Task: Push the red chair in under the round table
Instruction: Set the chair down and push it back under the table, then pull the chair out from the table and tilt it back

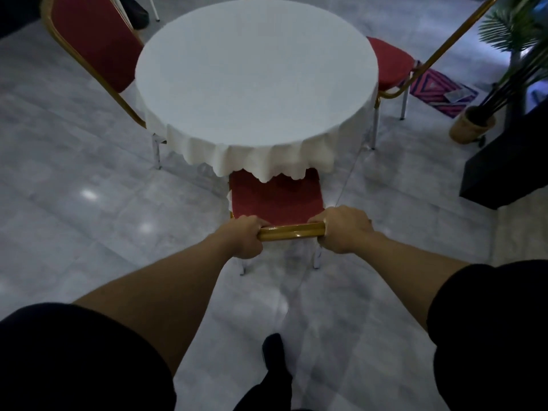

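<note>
The red chair (275,200) with a gold frame stands right in front of me, its padded back facing me. The front of it is hidden under the hanging white cloth of the round table (255,81). My left hand (244,237) grips the left end of the chair's gold top rail. My right hand (345,228) grips the right end of the same rail. Two silver rear legs show below my hands on the grey floor.
A second red chair (95,43) stands at the table's left, a third red chair (388,63) at its right. A potted palm (474,126) and a black box (504,170) are on the right, with a patterned mat (439,90) behind. My shoe (272,351) is on the tiles.
</note>
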